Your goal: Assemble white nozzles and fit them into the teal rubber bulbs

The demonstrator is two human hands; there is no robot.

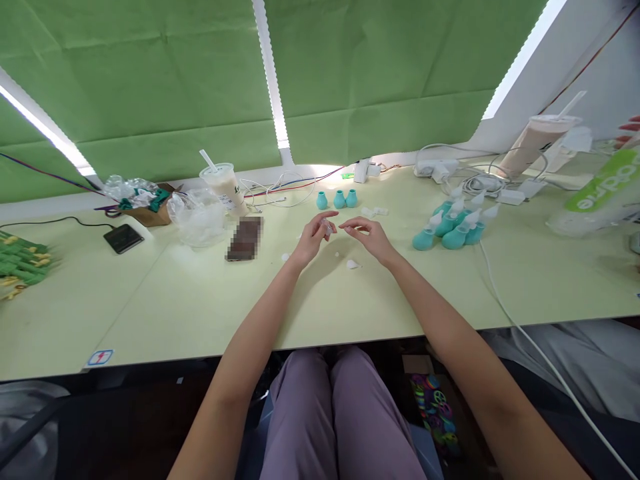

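Note:
My left hand point(311, 241) is closed over the middle of the table, pinching a small translucent plastic piece point(327, 228). Close beside it, my right hand point(373, 239) has its thumb and fingertips pressed together; whatever they hold is too small to name. A small white nozzle-like piece point(353, 265) lies on the table just below the hands, with a tiny white bit point(337, 254) near it. Beyond the hands stand three open teal bulbs point(339, 199). Some translucent pieces point(375, 211) lie behind my right hand. To the right, several teal bulbs point(454, 237) carry translucent pointed tips.
A dark phone point(244, 240), a plastic bag point(197, 217) and a drink cup point(223, 183) are on the left. Another cup point(535, 143), white chargers with cables point(480, 183) and a large plastic bag point(600, 190) occupy the right. A white cable point(505, 307) crosses the table's front edge.

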